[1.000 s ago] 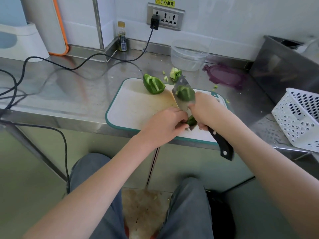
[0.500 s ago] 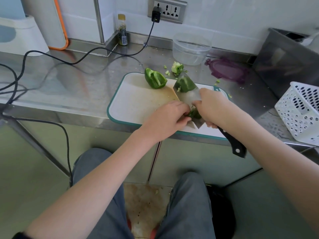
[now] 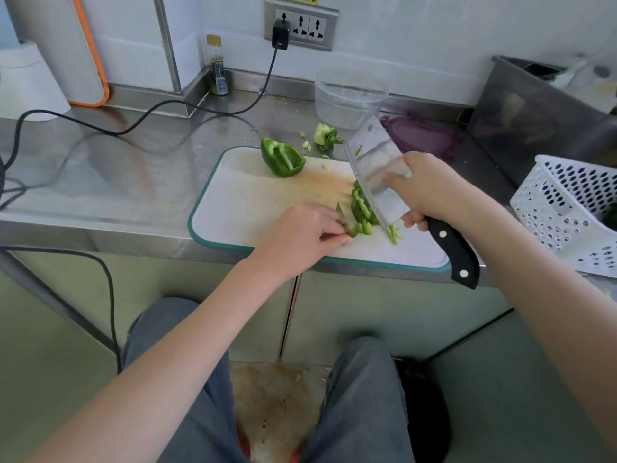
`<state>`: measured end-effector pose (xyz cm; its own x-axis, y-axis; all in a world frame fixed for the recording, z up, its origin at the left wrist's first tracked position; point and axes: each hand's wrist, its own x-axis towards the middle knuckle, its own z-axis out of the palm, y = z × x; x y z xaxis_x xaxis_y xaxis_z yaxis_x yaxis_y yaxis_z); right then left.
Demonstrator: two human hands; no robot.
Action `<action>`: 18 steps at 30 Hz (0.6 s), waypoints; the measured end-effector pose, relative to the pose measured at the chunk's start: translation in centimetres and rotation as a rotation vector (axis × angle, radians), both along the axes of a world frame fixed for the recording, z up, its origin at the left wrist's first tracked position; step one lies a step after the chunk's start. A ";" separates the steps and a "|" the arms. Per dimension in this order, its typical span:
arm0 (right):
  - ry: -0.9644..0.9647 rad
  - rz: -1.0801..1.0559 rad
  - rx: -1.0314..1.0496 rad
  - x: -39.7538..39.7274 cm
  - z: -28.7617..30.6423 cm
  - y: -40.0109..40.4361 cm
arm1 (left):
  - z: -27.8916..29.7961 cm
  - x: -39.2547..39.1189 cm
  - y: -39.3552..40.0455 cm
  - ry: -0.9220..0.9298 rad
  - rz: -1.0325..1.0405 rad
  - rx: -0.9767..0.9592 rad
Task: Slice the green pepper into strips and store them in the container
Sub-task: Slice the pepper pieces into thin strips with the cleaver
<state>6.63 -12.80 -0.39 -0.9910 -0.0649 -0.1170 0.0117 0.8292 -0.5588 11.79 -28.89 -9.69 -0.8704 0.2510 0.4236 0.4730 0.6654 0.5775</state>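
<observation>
On the cutting board [image 3: 253, 208], the left hand [image 3: 300, 238] pinches the pepper strips [image 3: 362, 212]; just beside them, the right hand [image 3: 430, 192] grips the cleaver [image 3: 377, 168].

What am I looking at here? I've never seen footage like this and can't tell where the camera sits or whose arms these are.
There is no machine: the camera is worn on a person's head and looks forward and down, so the two bare arms and the knees below are the wearer's own.

On the steel counter lies a white cutting board with a green rim. The right hand grips a cleaver by its black handle, with the blade down against a row of pepper strips. The left hand pinches the near end of those strips with its fingers.

An uncut pepper half sits at the far edge of the board. Behind it are the pepper core, a clear container and its purple lid. A white perforated basket stands to the right.
</observation>
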 end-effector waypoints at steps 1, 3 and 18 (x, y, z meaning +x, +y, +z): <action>0.005 0.025 -0.001 0.3 0.2 -0.1 | 0.0 0.2 0.0 0.008 0.014 0.011; -0.004 0.059 -0.013 0.7 0.4 -0.5 | 0.2 0.5 0.1 0.010 0.066 0.019; -0.003 0.029 -0.024 0.4 0.2 0.7 | 0.7 0.0 -0.8 0.002 0.110 0.029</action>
